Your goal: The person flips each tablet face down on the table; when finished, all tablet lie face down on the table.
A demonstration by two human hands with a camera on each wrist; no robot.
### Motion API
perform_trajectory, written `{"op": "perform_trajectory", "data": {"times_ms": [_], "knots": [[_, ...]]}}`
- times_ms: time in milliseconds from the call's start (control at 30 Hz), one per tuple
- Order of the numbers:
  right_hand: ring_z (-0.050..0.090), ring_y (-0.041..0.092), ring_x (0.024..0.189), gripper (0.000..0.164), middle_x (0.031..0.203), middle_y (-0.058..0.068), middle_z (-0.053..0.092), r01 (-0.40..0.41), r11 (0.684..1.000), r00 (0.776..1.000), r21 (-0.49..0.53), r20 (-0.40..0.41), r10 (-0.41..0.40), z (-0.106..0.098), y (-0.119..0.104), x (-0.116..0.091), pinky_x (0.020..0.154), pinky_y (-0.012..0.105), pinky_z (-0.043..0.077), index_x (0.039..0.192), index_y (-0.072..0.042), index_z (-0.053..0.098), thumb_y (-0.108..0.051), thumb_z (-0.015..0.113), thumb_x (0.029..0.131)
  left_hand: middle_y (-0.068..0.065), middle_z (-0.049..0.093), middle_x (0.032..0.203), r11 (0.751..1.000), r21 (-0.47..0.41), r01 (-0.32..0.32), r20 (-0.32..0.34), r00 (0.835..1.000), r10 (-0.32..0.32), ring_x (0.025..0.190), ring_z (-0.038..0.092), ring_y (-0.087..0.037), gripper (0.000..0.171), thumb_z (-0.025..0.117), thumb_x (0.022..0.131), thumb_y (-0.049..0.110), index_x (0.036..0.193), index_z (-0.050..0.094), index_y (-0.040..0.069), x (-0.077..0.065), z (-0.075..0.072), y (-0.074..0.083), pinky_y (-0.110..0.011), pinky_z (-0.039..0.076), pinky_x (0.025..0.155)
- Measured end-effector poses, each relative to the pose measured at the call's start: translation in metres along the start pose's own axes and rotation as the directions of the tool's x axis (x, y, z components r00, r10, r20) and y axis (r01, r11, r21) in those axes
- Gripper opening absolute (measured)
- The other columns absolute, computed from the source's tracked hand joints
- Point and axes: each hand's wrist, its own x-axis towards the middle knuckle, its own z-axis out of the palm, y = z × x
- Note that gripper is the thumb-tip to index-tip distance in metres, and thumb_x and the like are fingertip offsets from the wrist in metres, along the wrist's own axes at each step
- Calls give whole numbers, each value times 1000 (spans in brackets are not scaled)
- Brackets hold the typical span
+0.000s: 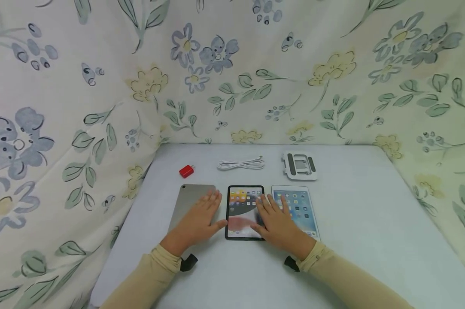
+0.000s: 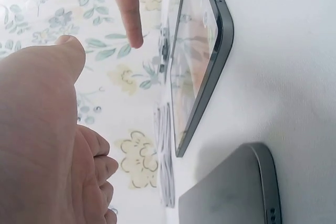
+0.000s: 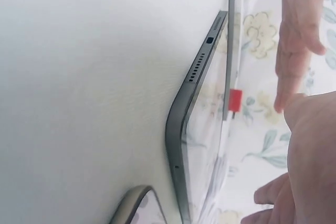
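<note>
Over the white table [image 1: 379, 223], the person is holding 2 hands in the air, and 3 tablets are lying below them in 1 row. The left hand [image 1: 199, 218] is hovering above the grey tablet [image 1: 185, 204], which is showing its back and a camera lens in the upper left corner. Its fingers are stretching forward and are gripping nothing; the thumb is standing apart from them and, in the head view, is pointing to the left edge of the black-framed tablet [image 1: 241, 214]. This tablet is lying in the middle, its lit screen facing up. The right hand [image 1: 280, 221] is hovering across the gap between it and the white-framed tablet [image 1: 305, 210], covering some part of both from the head camera. Its fingers are also extending, a little spread, and are clamping on nothing. Both wrist views are showing the hands apart from the tablets. Behind the tablets, a red charger [image 1: 186, 171] is lying at the left, a bundled white cable [image 1: 241, 165] in the middle, and a white stand [image 1: 291, 165] with grey pads at the right. A floral curtain [image 1: 255, 124] is hanging behind the table.
</note>
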Motion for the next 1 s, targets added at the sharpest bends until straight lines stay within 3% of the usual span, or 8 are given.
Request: {"op": "perform_trajectory", "data": {"times_ms": [367,667,867,1000], "knots": [[17,45,160,87,171,25,27,-30,1000,1000,1,8,30,6,5,-2,124,68,-7,168,-1,28,-61,47,109,-14,18,176,1000,26,7,58,998,-9,163,8,-32,88,40,110,64,168,23,0,5,12,4,-47,13,129],[14,44,161,86,171,24,27,-51,999,997,15,57,50,11,8,0,124,67,-6,167,0,31,-64,42,110,-16,22,175,1000,12,-8,90,996,6,162,13,-34,88,41,110,64,167,27,-2,11,15,7,-48,15,129],[16,46,160,84,169,26,31,-61,997,996,39,61,58,11,9,1,124,68,-5,165,1,35,-62,45,110,-19,27,172,999,7,-43,94,995,43,161,19,-38,87,42,110,62,166,29,-3,16,19,9,-52,18,128],[15,46,160,85,169,26,32,-71,997,994,39,84,67,12,9,1,124,67,-5,166,0,35,-63,43,110,-19,29,172,1000,7,-30,128,991,29,160,20,-38,86,41,111,62,165,31,-4,16,21,10,-52,18,128]]}}
